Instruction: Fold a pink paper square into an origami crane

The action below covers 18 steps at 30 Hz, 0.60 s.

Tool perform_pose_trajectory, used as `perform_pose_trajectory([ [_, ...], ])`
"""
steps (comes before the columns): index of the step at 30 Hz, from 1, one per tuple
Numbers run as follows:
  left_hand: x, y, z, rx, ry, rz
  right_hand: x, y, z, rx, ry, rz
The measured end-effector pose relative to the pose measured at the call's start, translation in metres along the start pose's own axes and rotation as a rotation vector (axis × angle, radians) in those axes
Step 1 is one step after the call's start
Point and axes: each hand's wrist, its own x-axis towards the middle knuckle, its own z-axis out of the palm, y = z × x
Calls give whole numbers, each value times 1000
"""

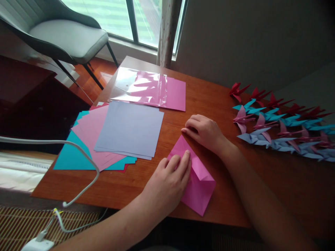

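A sheet of bright pink origami paper [200, 195], partly folded, lies on the table with a raised flap along its right side. My left hand [170, 179] presses down on it with bent fingers held together, the fingertips on the upper middle of the sheet; its thumb is hidden. Just beyond the paper's far corner rests my right hand [202, 132], its fingers curled in and the thumb tip close to that corner. I see nothing between the right fingers.
Blue-grey paper sheets [131, 129] overlap light pink sheets [91, 129] and turquoise sheets [70, 157] at the left. Behind lies a clear plastic sleeve [123, 87] over pink paper [176, 94]. Rows of folded paper cranes [272, 115] stand right. A white cable [86, 153] crosses the table's left edge.
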Motion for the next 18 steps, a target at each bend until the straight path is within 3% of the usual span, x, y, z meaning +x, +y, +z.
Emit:
perform_pose_trajectory([
  [9, 0, 0, 2, -15, 4, -15, -28, -2, -9, 248, -18, -30],
  [13, 1, 0, 0, -14, 2, -21, -36, -7, -5, 241, -20, 4],
  [18, 1, -1, -1, -22, 2, -18, -23, -8, 5, 115, 13, 80],
])
